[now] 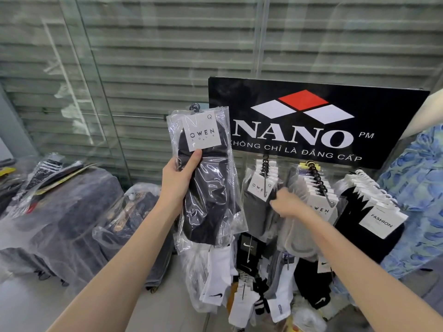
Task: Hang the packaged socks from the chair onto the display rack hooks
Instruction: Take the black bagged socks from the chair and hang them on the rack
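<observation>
- Holding 1 black sock pack (208, 188) clamped in left grip (178, 185), raised left of rack sign (311, 121); not yet hooked.
- Resting right grip (287, 204) against hung packs (321, 207); cannot tell whether closed.
- Noted 3 top hooks (265, 178) already loaded.

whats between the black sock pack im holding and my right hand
Head view: a hanging bunch of dark grey socks in clear bags with white OWEN cards, between the clear-bagged black sock pack and the right hand.
</observation>
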Action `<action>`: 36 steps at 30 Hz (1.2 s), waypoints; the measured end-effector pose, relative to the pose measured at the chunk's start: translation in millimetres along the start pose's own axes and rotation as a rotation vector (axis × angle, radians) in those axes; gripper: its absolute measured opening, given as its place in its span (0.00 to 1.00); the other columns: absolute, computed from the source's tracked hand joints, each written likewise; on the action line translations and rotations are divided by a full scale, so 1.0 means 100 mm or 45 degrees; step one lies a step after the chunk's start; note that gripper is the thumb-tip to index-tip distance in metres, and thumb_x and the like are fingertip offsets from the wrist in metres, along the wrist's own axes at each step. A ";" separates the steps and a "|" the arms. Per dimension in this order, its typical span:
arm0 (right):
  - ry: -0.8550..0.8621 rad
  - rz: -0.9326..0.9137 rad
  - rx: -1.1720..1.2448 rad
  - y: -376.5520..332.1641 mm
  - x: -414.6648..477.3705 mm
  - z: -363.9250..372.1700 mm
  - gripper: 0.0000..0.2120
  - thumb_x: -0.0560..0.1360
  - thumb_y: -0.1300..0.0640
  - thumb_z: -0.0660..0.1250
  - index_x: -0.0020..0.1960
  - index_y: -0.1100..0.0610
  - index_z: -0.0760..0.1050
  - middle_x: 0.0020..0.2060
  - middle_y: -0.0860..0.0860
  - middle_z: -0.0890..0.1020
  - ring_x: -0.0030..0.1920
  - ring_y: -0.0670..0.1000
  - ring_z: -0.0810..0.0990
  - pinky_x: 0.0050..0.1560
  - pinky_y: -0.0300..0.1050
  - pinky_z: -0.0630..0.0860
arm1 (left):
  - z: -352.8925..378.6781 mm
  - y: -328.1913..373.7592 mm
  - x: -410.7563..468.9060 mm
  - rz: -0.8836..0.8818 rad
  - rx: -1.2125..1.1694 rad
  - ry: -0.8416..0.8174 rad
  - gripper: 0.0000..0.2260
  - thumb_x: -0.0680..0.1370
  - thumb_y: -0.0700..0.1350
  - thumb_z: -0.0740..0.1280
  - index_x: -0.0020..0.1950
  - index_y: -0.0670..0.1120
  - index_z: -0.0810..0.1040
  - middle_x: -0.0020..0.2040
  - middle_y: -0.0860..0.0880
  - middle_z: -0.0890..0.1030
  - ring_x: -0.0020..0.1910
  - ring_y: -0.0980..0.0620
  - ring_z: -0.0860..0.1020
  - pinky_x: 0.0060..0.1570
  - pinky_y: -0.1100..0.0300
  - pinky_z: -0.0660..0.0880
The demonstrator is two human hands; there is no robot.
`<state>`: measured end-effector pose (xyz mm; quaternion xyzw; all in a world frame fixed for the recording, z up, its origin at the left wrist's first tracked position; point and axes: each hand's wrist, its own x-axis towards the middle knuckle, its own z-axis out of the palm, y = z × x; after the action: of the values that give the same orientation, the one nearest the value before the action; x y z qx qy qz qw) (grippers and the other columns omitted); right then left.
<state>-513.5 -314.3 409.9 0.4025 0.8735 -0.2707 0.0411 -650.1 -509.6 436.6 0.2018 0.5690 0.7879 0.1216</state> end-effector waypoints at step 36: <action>-0.181 -0.606 1.048 0.40 -0.46 0.61 0.17 0.75 0.69 0.64 0.56 0.50 0.74 0.47 0.44 0.85 0.49 0.45 0.83 0.46 0.37 0.79 | -0.18 0.05 0.14 0.049 0.255 0.177 0.22 0.71 0.64 0.68 0.42 0.44 0.75 0.34 0.53 0.82 0.36 0.55 0.80 0.37 0.65 0.75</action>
<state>-462.6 -355.2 353.6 0.1547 0.7566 -0.6229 -0.1251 -670.6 -520.6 438.6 0.1685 0.6479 0.7415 0.0459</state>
